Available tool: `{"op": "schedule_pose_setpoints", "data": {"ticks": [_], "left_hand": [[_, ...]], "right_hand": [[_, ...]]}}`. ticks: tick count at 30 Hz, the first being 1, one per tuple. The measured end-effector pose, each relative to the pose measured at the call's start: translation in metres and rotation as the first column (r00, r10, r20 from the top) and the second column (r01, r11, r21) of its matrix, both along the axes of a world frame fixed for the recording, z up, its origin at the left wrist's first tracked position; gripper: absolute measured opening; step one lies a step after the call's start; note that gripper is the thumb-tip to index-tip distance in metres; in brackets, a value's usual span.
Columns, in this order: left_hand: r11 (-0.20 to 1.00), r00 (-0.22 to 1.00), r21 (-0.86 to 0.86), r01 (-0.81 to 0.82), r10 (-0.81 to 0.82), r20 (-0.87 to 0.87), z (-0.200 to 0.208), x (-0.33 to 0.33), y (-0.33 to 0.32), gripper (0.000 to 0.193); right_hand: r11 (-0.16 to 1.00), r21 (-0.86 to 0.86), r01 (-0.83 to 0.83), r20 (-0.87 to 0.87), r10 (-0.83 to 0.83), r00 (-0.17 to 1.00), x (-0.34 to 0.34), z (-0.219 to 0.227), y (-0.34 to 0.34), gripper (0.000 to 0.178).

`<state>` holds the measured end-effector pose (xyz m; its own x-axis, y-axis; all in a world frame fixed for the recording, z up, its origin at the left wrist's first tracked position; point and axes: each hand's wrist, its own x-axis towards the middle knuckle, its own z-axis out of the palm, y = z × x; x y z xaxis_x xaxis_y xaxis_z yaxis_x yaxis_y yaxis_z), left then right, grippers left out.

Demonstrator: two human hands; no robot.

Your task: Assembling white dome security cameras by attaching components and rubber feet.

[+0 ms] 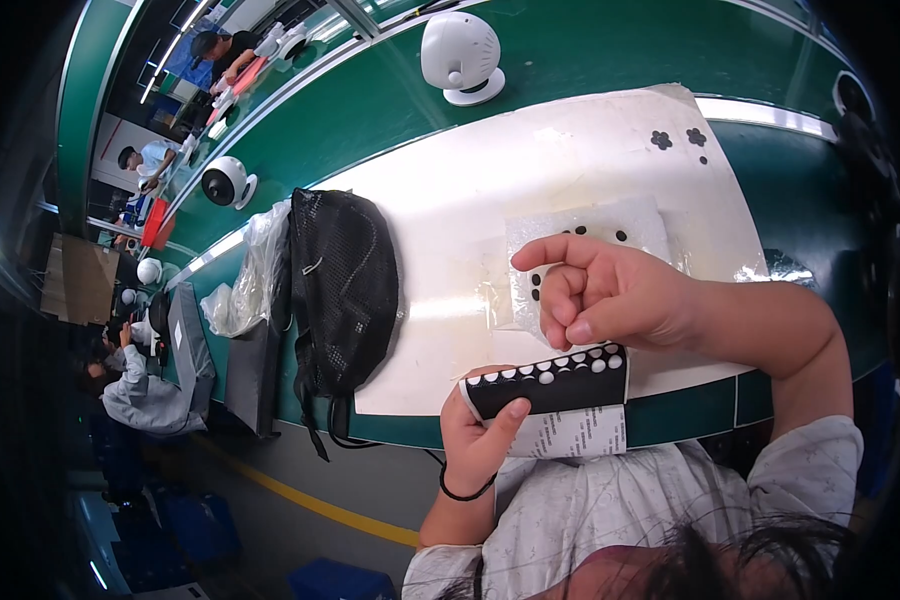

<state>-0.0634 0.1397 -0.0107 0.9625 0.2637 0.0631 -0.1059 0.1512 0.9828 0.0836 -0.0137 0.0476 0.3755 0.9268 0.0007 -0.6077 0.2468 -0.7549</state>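
My left hand [477, 437] grips the left end of a black adhesive sheet [560, 397], thumb on top. White round spots line the sheet's far edge, and its white printed backing hangs toward my lap. Just above the sheet hovers my right hand [615, 297], index finger stretched out and the other fingers curled near the thumb. I see nothing held between its fingers. Beneath that hand lies a clear plastic-wrapped piece [645, 222], dotted with several small black round pads [621, 236].
A white board [440, 220] covers the green table [570, 60]. On its left lies a black mesh bag [342, 290], beside clear plastic bags [255, 285]. White rounded devices [460, 60] stand at the back. Black flower-shaped pieces [661, 141] lie far right. Other people work at the left.
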Motion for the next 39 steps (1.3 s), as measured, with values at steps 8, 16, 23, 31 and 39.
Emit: {"op": "schedule_pose_setpoints", "data": {"ticks": [8,16,23,31,39], "left_hand": [[1.0,1.0,0.0,0.006,-0.006,-0.015,-0.0005,-0.0012,0.0009,0.025],[1.0,1.0,0.003,0.018,-0.018,0.001,-0.0012,-0.0013,-0.0001,0.025],[1.0,1.0,-0.007,0.024,-0.024,-0.006,-0.0021,-0.002,-0.0003,0.024],[1.0,1.0,-0.009,0.018,-0.018,-0.002,-0.003,-0.0019,-0.0012,0.023],[1.0,1.0,-0.025,0.012,-0.012,-0.006,-0.0008,-0.0009,-0.0035,0.023]], "right_hand": [[1.0,-0.02,-0.013,-0.007,0.013,1.0,-0.0003,0.0028,0.0003,0.063],[1.0,0.0,0.016,-0.004,-0.016,1.0,0.0006,0.0009,-0.0008,0.066],[0.999,0.002,0.033,-0.02,-0.033,0.999,-0.0001,0.0019,-0.0011,0.068],[1.0,0.0,0.024,-0.026,-0.024,0.999,0.0006,0.0005,-0.0019,0.067],[0.998,-0.008,0.056,-0.062,-0.057,0.996,0.0013,0.0005,-0.0029,0.066]]}}
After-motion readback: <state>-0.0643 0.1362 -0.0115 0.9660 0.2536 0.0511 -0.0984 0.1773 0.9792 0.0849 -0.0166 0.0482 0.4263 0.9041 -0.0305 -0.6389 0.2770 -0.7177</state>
